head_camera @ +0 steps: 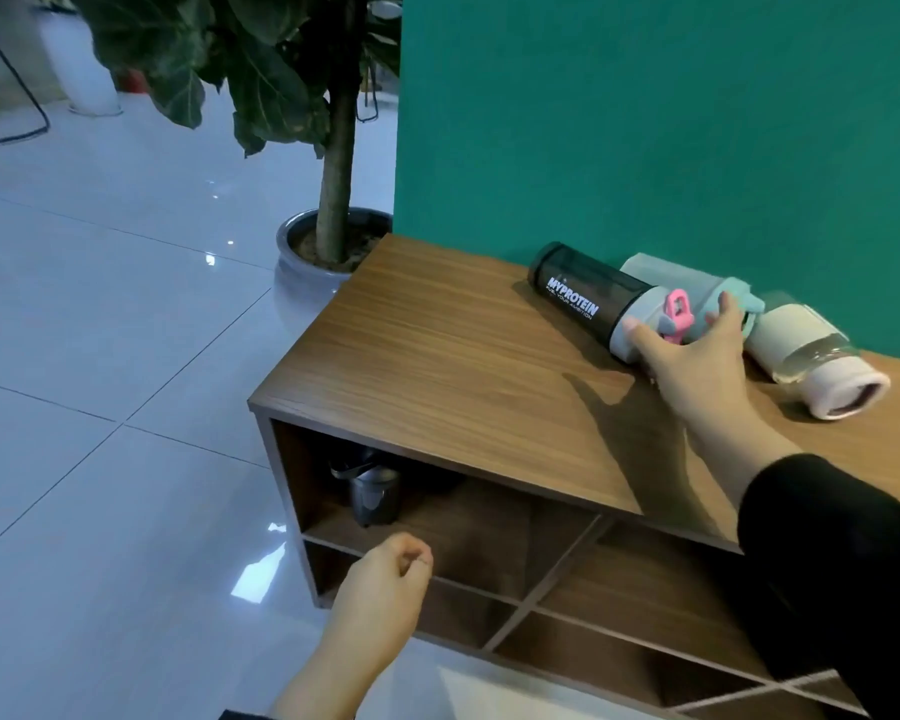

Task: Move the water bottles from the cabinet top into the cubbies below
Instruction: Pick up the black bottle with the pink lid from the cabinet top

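- Head view: a wooden cabinet [437,366] is seen from above and from the left, set against a green wall [645,122] that fills the upper right of the frame.
- Three bottles are laid on their sides on the tabletop [411,330], in the right half of the frame, close to the wall.
- A dark shaker bottle [578,293] printed with white lettering is placed leftmost, with its grey lid and pink clip [676,314] turned toward the lower right.
- A pale green bottle [666,278] with a teal cap is seen just behind it, touching it or nearly so.
- A clear bottle [801,350] with a pale sleeve and a pink end is laid further right, near the frame's right edge.
- The right hand [697,350], in a black sleeve, is spread wide over the lid end of the shaker bottle, fingers touching it; a closed grasp is not shown.
- The left hand [385,579] is held low in the frame's lower centre, in front of the cubbies, fingers curled loosely inward and holding nothing.
- A dark bottle [370,491] is stood upright in the upper left cubby [437,511].
- A potted plant [328,241] is seen on the tiled floor [100,356] at the upper centre, beside the cabinet's far end.
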Motion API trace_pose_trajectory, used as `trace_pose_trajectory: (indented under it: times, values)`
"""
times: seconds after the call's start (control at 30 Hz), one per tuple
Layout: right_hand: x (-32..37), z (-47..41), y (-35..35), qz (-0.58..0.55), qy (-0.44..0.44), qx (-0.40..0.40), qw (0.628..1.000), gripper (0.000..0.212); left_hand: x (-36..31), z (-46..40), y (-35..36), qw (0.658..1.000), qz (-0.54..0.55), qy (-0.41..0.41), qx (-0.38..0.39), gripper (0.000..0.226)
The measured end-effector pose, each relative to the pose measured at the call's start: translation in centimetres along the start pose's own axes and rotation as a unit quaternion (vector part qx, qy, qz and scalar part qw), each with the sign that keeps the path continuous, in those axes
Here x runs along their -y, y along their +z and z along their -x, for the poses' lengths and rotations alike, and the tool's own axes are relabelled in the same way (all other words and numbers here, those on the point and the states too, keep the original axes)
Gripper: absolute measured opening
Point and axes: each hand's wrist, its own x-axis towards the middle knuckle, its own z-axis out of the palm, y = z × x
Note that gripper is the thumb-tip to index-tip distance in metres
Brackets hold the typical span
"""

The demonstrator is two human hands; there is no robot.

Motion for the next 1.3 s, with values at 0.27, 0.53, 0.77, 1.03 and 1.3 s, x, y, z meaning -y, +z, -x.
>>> trace_pose_trajectory:
  times: [0.27, 0.53, 0.77, 1.03, 1.3]
  values:
    - [-0.5, -1.5, 2.9, -0.028, 0.029, -0.001, 0.999, 0.089, -0.2, 0.5, -1.0, 0.999, -0.032, -0.018, 0.008, 0.020]
    - [3.4, 8.3, 0.0, -0.096, -0.166, -0.011, 0.981, 0.078, -0.2, 2.4, -2.7, 0.989, 0.132, -0.063, 0.006, 0.030]
    - [2.4, 22.5, -4.9, -0.063, -0.241, 0.169, 0.954, 0.104, -0.3, 6.0, -3.4, 0.837, 0.529, -0.087, 0.108, 0.079]
    - [-3.1, 27.6, -1.7, -0.215, -0.044, 0.160, 0.963, 0.116, -0.5, 5.0, -1.7, 0.833, 0.507, -0.192, 0.107, 0.050]
    - [-4.8, 27.5, 5.4, -0.243, 0.171, 0.104, 0.949, 0.097, 0.6, 0.2, 0.2, 0.846, 0.480, -0.230, 0.042, 0.058]
